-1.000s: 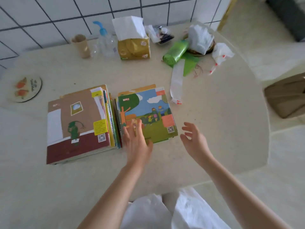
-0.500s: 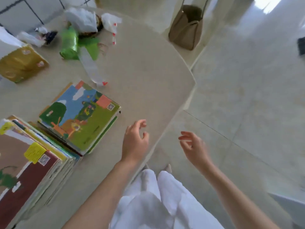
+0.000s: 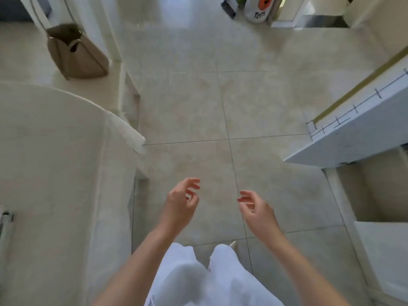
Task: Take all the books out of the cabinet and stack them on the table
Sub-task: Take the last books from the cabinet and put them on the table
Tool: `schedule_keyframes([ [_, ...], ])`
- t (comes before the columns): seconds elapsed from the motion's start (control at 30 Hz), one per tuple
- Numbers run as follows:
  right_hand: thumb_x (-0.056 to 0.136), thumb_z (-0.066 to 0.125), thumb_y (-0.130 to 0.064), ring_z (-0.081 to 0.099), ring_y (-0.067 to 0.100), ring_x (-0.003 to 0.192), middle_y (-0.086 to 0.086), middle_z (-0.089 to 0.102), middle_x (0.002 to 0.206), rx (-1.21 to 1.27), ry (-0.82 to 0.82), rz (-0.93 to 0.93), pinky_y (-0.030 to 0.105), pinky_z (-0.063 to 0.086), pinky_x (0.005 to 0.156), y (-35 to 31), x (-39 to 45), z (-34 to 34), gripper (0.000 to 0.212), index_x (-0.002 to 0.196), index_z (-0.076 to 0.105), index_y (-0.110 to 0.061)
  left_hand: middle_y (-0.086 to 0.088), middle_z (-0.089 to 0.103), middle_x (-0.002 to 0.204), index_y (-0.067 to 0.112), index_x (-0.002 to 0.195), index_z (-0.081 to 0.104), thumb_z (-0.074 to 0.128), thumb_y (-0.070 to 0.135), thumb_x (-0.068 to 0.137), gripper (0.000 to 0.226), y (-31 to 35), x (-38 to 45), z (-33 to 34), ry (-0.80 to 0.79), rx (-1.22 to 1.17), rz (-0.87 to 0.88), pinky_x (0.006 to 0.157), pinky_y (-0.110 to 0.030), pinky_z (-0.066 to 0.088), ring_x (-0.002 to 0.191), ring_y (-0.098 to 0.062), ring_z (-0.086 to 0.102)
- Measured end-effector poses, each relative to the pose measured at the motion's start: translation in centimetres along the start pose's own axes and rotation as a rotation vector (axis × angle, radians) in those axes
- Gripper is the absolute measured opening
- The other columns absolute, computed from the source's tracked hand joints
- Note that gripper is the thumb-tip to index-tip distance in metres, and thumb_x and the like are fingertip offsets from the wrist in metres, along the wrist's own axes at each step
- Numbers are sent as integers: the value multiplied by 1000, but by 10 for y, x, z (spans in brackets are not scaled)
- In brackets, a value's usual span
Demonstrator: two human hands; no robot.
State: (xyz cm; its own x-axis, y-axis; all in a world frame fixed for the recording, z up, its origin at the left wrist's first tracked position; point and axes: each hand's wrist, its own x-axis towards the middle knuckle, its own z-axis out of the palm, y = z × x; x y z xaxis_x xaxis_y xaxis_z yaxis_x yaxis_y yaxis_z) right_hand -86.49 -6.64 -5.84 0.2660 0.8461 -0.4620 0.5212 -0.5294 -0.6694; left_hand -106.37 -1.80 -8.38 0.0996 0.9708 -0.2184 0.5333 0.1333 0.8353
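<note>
table [image 3: 55,151] left of empty hands [image 3: 217,204]

Beige tiled floor [image 3: 254,102], brown bag [image 3: 77,56]

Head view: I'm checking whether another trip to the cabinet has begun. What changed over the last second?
The view swung right, away from the book stacks, which have left the frame; only the table edge shows at left. Both hands left the tabletop and now hang over the tiled floor. They remain empty with loosely curled fingers.
</note>
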Motion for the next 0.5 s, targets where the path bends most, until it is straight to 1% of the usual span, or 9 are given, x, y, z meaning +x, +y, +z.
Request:
schedule_keyframes([
  [0.13,92,52,-7,62,14,96,2,68,107,76,70,99,20,43,84,77,-17,-75,30,121,58,-12,7,69,88,20,105,65,57,-2,84,32,50,-9,89,-138,3,25,68,-15,47,75,-1,60],
  [0.2,92,52,-8,61,14,97,1,67,108,108,112,147,20,42,83,114,-26,-112,30,122,58,-12,7,68,86,21,104,64,59,4,88,25,74,-17,138,-216,16,22,67,-15,44,74,0,59],
  [0.3,92,53,-7,61,16,97,2,66,107,181,207,199,17,40,80,159,-33,-161,30,121,58,-10,8,63,81,23,105,64,60,14,92,16,111,-28,205,-331,40,23,60,-7,42,70,2,56],
  [0.4,91,54,-7,60,13,95,3,67,108,270,323,258,17,41,80,199,-44,-208,30,120,59,-11,5,63,81,23,102,65,61,15,92,14,150,-37,263,-432,76,66,57,-6,41,66,2,55],
  [0.5,91,55,-9,60,12,97,2,67,108,356,397,318,18,41,82,223,-50,-230,28,119,60,-13,6,62,78,26,99,65,61,15,91,14,173,-37,297,-501,109,76,57,-6,41,65,2,54],
])
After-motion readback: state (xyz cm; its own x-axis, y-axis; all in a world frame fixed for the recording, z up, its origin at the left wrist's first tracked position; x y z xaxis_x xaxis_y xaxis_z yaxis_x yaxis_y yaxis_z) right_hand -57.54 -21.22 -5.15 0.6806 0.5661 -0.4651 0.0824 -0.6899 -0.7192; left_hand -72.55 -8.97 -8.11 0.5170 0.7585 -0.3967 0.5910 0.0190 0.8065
